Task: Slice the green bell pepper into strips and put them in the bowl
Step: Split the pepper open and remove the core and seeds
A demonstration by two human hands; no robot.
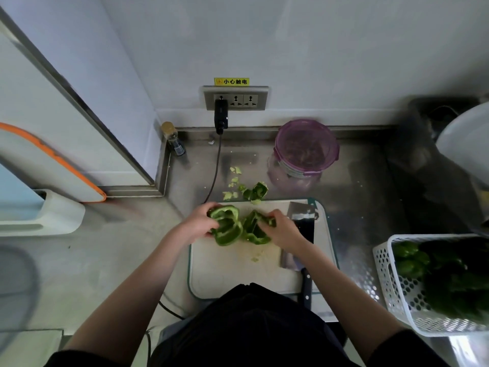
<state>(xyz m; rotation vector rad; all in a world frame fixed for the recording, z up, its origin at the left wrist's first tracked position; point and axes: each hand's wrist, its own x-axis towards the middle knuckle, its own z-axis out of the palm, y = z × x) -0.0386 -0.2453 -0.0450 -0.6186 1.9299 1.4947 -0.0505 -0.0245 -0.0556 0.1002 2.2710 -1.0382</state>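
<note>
The green bell pepper is split into two hollow, glossy halves, cut sides up, on the cutting board [232, 271] near the worktop's front edge. The left hand [197, 222] grips the left half [227, 226], its long axis running front to back. The right hand [284, 229] pinches the right half [254, 230], tilted toward the knife [300, 234].

The right forearm hides the middle of the knife [301, 221]. The basket [391, 282] and a white bowl [468, 144] run off the right edge; the basket's dark contents are blurred.
</note>
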